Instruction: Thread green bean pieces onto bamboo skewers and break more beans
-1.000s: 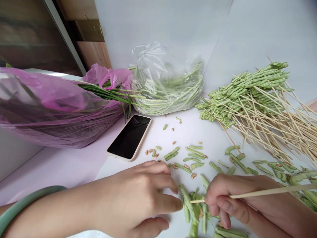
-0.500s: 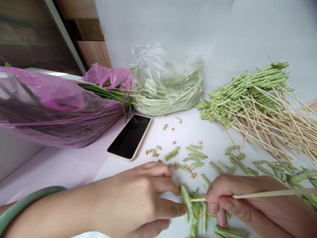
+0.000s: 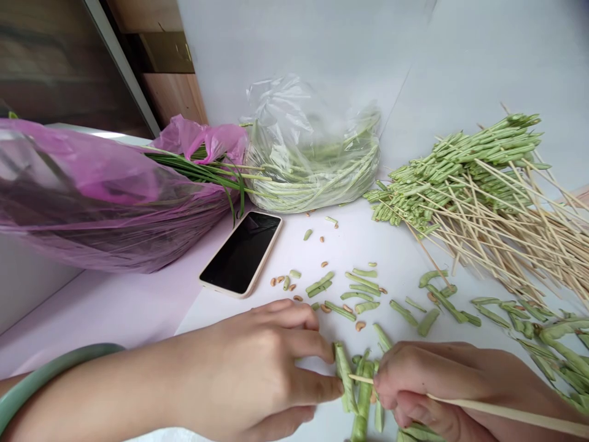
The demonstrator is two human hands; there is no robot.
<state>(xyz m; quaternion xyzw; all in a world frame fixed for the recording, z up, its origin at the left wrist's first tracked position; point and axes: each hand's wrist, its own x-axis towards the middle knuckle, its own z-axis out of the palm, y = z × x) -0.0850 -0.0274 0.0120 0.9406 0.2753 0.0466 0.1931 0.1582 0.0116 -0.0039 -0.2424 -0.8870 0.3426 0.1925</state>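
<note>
The left hand's fingers close narrowly on a light, soft green bean pod, best held gently along its middle, down and right of the phone, while the right hand's fingers pinch a stiff bamboo skewer.

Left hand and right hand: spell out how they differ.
The left hand wears a pale green bangle at the wrist; the right hand shows none. The right hand grips a thin bamboo skewer; the left hand holds no skewer, its fingertips resting at a green bean pod. Both hands are bare and close together above the pods.
</note>
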